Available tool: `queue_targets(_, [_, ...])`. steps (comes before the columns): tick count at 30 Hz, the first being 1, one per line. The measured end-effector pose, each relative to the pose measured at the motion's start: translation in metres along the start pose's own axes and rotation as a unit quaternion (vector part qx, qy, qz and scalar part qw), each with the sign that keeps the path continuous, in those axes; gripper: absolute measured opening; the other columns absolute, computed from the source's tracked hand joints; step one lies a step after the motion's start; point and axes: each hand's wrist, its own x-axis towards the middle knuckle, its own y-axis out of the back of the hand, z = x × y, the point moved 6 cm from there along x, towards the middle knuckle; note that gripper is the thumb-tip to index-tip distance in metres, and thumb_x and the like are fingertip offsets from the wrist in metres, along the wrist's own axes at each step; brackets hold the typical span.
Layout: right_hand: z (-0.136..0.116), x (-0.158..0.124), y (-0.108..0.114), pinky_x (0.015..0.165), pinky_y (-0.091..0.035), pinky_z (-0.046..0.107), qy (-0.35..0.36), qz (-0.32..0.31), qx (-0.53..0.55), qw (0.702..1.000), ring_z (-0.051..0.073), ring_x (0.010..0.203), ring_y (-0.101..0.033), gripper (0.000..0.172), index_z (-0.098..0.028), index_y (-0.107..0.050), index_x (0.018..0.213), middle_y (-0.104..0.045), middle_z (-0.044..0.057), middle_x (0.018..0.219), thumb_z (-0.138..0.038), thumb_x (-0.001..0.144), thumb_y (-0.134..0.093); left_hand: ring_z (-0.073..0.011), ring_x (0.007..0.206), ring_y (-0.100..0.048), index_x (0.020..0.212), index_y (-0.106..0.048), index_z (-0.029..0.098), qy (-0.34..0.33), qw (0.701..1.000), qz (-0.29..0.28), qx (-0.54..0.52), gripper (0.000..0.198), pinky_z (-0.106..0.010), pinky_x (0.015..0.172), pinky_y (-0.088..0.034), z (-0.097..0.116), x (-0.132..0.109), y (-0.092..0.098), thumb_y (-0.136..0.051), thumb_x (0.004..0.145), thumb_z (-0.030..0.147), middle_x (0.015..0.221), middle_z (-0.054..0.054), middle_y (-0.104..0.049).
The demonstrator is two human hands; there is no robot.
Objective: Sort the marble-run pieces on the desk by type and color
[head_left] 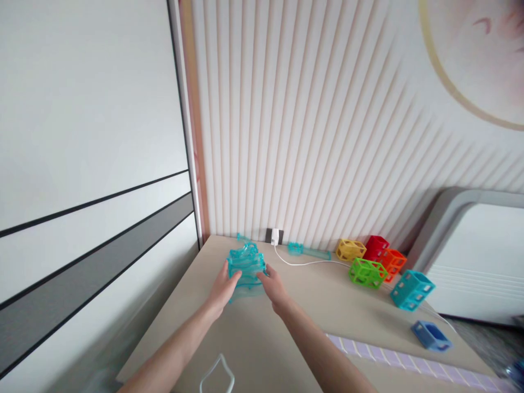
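Observation:
Near the back left of the beige tabletop [286, 322], my left hand [223, 285] grips the left side of a translucent teal plastic piece [246, 263]. The right side of that same piece is held by my right hand [273, 284]. Both thumbs lie on its near face, while the other fingers are mostly hidden behind it. More teal parts show behind and below the held piece, blurred together, so I cannot tell which are joined. Another teal part with a long tube [315, 253] lies against the wall to the right.
Yellow [351, 249], red [375, 248], orange [393, 263], green [367, 273], teal [411, 290] and blue [431, 335] openwork blocks stand at the right. A white cable [301, 264] runs from a wall plug [275, 236]. A lilac strip [385, 356] crosses the front right.

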Motion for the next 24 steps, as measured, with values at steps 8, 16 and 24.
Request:
queue_targets(8, [-0.004,-0.021,0.022,0.087,-0.055,0.041,0.024,-0.019,-0.064,0.997,0.029,0.093,-0.069,0.044,-0.019,-0.076,0.109,-0.078,0.006,0.096,-0.038,0.07,-0.076,-0.0336,0.157,-0.017,0.147,-0.049,0.023,-0.052,0.991,-0.105,0.066,0.076,-0.052,0.124,-0.025,0.013,-0.036,-0.001,-0.076,0.077,0.039,0.171,-0.013,-0.017])
queue_targets(16, [-0.016,-0.041,0.041,0.089,-0.053,0.04,0.071,0.025,-0.149,0.986,0.028,0.094,-0.069,0.037,-0.018,-0.076,0.107,-0.077,0.009,0.099,-0.042,0.081,-0.066,-0.027,0.116,-0.066,0.109,-0.069,0.026,-0.214,0.958,-0.143,0.124,0.031,-0.042,0.103,-0.052,0.044,-0.063,-0.002,-0.069,0.081,0.015,0.122,-0.009,-0.067])
queue_targets(24, [-0.042,-0.074,0.029,0.07,-0.052,0.026,0.159,0.03,-0.149,0.976,0.017,0.072,-0.065,0.052,-0.02,-0.052,0.139,-0.07,0.002,0.084,-0.052,0.098,-0.052,-0.0198,0.076,-0.067,0.094,-0.064,0.024,-0.17,0.978,-0.108,0.061,0.014,-0.03,0.074,-0.055,0.054,-0.07,-0.003,-0.069,0.086,0.033,0.084,-0.002,-0.071])
